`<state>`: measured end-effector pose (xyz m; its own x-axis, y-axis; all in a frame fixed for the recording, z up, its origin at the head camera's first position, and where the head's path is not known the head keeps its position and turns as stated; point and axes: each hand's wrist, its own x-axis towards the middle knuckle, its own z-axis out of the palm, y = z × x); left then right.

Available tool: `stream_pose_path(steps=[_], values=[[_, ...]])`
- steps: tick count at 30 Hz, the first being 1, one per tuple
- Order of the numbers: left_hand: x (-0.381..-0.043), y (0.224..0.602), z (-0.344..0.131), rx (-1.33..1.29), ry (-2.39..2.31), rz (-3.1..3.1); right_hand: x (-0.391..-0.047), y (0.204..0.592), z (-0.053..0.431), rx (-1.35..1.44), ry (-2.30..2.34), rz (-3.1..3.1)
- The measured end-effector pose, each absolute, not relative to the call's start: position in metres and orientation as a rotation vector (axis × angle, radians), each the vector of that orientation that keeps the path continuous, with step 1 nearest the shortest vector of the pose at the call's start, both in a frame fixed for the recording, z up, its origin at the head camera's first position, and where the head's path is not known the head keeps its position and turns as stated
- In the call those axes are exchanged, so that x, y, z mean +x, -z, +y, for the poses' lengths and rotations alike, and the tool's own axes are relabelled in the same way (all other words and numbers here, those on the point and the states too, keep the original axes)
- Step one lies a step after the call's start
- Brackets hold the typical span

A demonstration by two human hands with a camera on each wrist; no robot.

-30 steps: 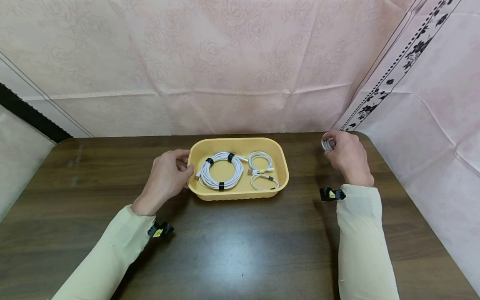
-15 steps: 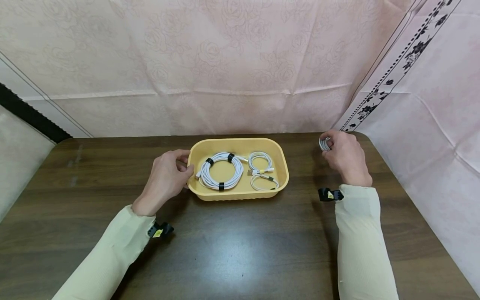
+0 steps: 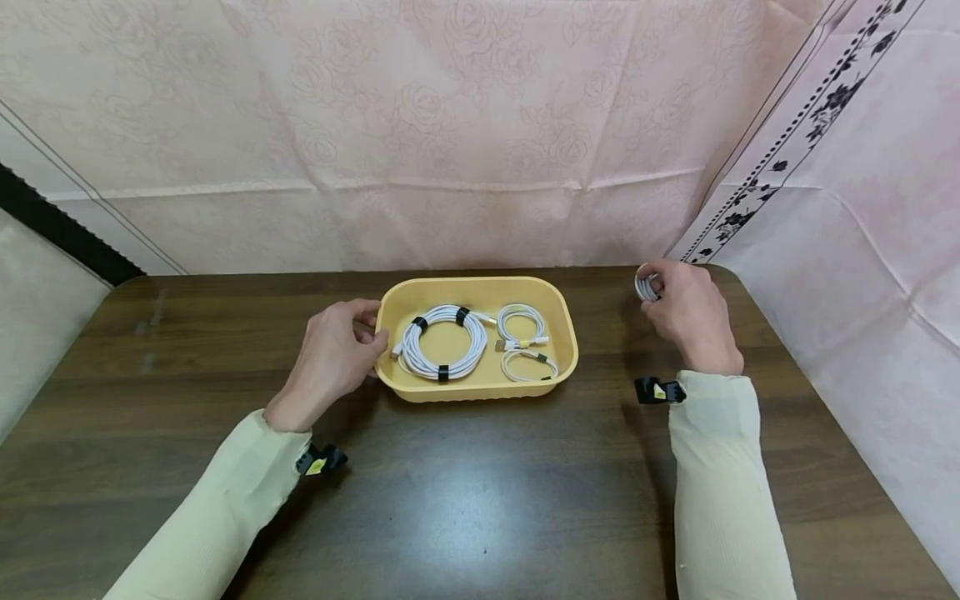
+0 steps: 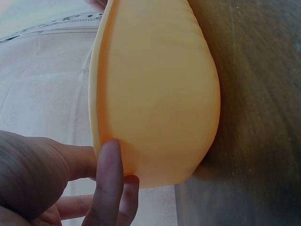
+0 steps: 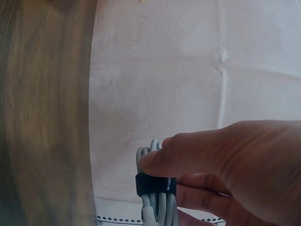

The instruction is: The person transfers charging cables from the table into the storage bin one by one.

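Observation:
A yellow plastic tray [image 3: 480,392] sits near the table's back edge. Inside it lie a large coiled white cable [image 3: 480,342] with black straps and two smaller white coils, one behind [image 3: 522,307] and one in front [image 3: 513,372]. My left hand [image 3: 330,354] pinches the tray's left rim; in the left wrist view the thumb and fingers are on either side of the tray wall [image 4: 160,94]. Right of the tray, my right hand [image 3: 693,317] holds a coiled grey-white cable [image 5: 160,207] bound by a black strap [image 5: 155,184]. Most of that coil is hidden by the hand.
The brown wooden table [image 3: 450,500] extends toward me and to both sides. Behind it hangs a pale floral cloth [image 3: 420,167]. At the right, another cloth with a black floral border [image 3: 832,100] meets the table's edge.
My right hand has shifted slightly left with the coiled cable in its fingers. The left hand and the tray have stayed in place.

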<state>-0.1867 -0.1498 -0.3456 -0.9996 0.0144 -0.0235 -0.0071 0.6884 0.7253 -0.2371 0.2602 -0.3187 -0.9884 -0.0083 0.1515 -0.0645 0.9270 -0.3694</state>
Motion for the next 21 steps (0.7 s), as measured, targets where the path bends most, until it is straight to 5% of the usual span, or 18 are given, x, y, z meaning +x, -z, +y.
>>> stream_pose_path(steps=[21], values=[[-0.1868,0.3464,-0.1499,0.017,-1.231,2.868,-0.2348,0.3142,0.2501,0.095,-0.572,-2.931]])
